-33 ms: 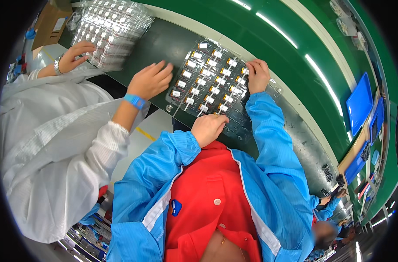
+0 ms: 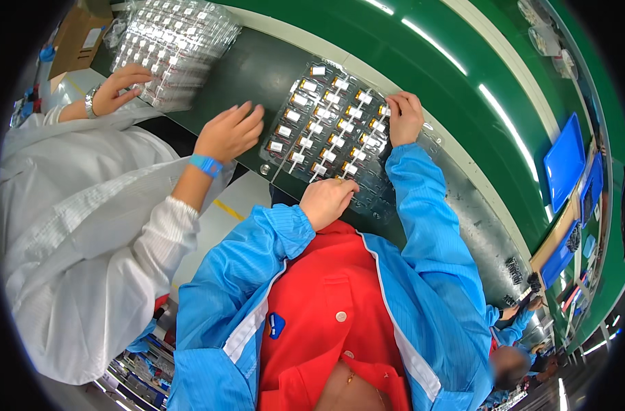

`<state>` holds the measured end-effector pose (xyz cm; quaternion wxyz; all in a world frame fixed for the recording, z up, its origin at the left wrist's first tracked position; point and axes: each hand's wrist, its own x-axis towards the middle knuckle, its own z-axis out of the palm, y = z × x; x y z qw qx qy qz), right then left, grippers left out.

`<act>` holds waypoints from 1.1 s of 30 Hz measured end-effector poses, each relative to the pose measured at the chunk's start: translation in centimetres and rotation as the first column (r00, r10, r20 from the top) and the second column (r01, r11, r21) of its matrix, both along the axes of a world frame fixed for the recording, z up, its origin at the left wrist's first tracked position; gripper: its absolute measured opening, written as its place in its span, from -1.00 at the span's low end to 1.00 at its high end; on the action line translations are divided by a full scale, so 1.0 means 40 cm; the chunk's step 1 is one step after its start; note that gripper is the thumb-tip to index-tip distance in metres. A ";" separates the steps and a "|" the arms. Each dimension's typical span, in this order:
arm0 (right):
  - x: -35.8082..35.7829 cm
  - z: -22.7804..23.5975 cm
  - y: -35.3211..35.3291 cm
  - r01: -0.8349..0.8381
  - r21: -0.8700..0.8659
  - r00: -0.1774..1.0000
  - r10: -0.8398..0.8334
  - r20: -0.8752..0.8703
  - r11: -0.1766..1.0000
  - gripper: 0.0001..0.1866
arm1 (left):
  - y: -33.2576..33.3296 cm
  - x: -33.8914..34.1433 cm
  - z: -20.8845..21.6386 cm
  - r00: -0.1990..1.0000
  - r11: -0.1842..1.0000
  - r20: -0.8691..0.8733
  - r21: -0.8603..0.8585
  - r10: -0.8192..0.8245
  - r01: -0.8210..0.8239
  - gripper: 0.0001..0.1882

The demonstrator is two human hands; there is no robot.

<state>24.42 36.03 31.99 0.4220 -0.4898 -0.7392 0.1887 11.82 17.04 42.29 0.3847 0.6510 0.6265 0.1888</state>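
A clear plastic tray (image 2: 373,183) lies on the dark bench before me, holding rows of small white-labelled battery cells (image 2: 336,140) with orange ends and thin wires. On its near edge, my left hand (image 2: 331,203) has its fingers closed together. My right hand (image 2: 405,120) pinches the tray's far right edge between thumb and fingers, next to a cell. The fingertips of both hands are partly hidden. Some pockets towards the tray's right side hold no cell.
Left of me, a person in a white coat holds one hand (image 2: 229,135) near the tray and another (image 2: 117,90) at a tall stack of filled clear trays (image 2: 172,58). A cardboard box (image 2: 79,38) stands behind. Blue bins (image 2: 565,164) are at the far right.
The co-worker's hand with the blue wristband has drawn slightly left, away from the tray. Both my hands stay put.
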 end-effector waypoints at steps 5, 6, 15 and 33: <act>-0.004 -0.002 0.011 -0.014 0.086 0.998 0.008 0.070 0.996 -0.94 | 0.009 0.000 -0.009 1.000 1.000 0.019 0.005 0.000 -0.001 -0.87; -0.003 -0.002 0.010 -0.025 0.097 0.994 0.015 0.105 0.995 -0.94 | 0.009 0.001 -0.009 1.000 1.000 0.019 0.000 0.000 0.000 -0.87; 0.017 0.023 0.021 -0.055 -0.183 0.998 0.061 0.032 0.982 -0.90 | 0.022 0.000 -0.021 0.997 0.997 0.058 0.065 0.043 -0.047 -0.90; 0.016 0.057 0.046 -0.079 -0.256 0.961 0.142 0.238 0.964 -0.92 | 0.046 0.006 -0.017 0.998 0.999 0.052 0.028 0.026 -0.027 -0.89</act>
